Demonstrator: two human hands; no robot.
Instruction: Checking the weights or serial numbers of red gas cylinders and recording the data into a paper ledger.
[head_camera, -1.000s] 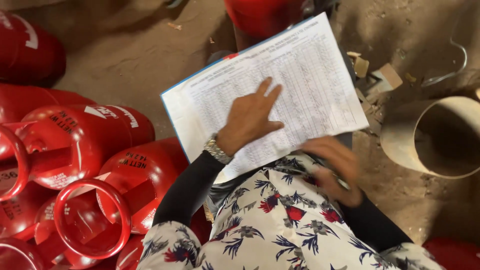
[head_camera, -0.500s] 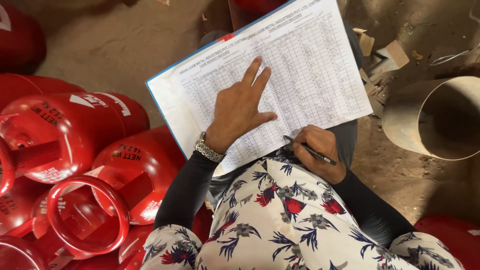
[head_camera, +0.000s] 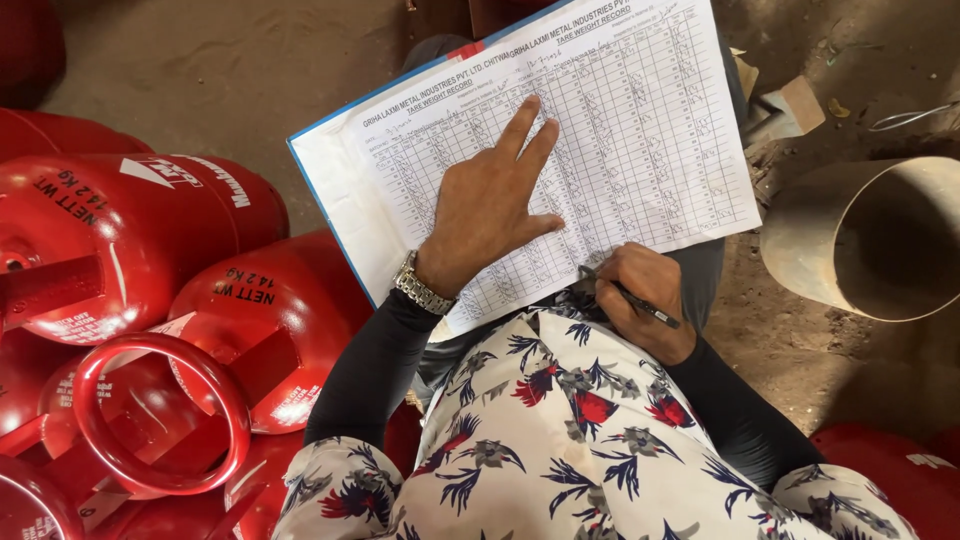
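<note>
Right now the record sheet (head_camera: 560, 150), a white printed table clipped to a blue-edged board, lies tilted across your lap, its long axis running from low on your left up toward the far right. Your left hand (head_camera: 495, 205) rests flat on its middle, fingers spread and pointing up the columns, palm pressing the paper down; it grips nothing, and a metal wristwatch (head_camera: 422, 291) sits at that wrist. Your right hand (head_camera: 645, 300) is at the sheet's near edge, just right of and below the left hand, its grip closed around a dark pen (head_camera: 640, 302) whose tip points left toward the lowest rows. So the rows lie up and leftward from the pen, and the right hand is the nearer one to that bottom edge. Red gas cylinders (head_camera: 150, 240) crowd the floor (head_camera: 250, 70) on your left, one with a ring collar (head_camera: 160, 415) close to your elbow. An open-ended steel shell (head_camera: 860, 235) lies on your right.
</note>
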